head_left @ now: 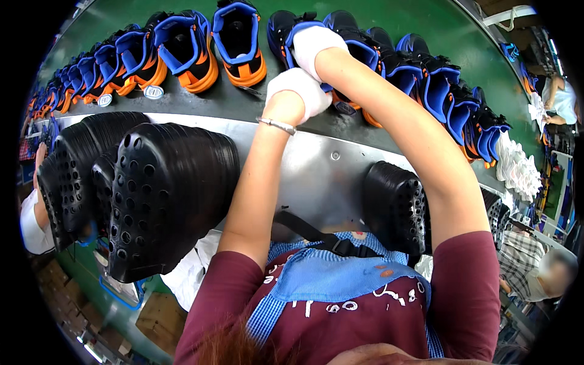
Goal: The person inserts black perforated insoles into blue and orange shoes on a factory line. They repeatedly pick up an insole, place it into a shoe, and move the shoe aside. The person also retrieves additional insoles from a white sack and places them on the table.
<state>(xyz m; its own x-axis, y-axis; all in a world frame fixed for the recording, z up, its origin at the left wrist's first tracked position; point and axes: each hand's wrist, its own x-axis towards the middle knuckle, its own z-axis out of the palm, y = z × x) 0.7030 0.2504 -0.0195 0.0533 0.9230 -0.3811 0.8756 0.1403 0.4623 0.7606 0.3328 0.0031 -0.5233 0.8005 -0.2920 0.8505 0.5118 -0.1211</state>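
Observation:
Both my hands wear white gloves and meet at one black and blue sports shoe (pixel 280 29) in the middle of a long row. My left hand (pixel 301 90) is closed at the shoe's heel end, nearest me. Just beyond it, my right hand (pixel 317 48) grips at the blue-lined opening, its fingers mostly hidden by the glove and shoe. To the left stands a similar shoe (pixel 243 64) with an orange sole, its opening toward me. On the right, close to my right forearm, another blue-lined shoe (pixel 404 76) sits in the row.
Tall nested stacks of black perforated plastic shoe inserts (pixel 176 188) stand on the metal ledge (pixel 304 176) at my left. A smaller insert stack (pixel 395 201) is at right. Crumpled white paper (pixel 517 167) lies farther right. Other people (pixel 563 100) work at the right and left edges.

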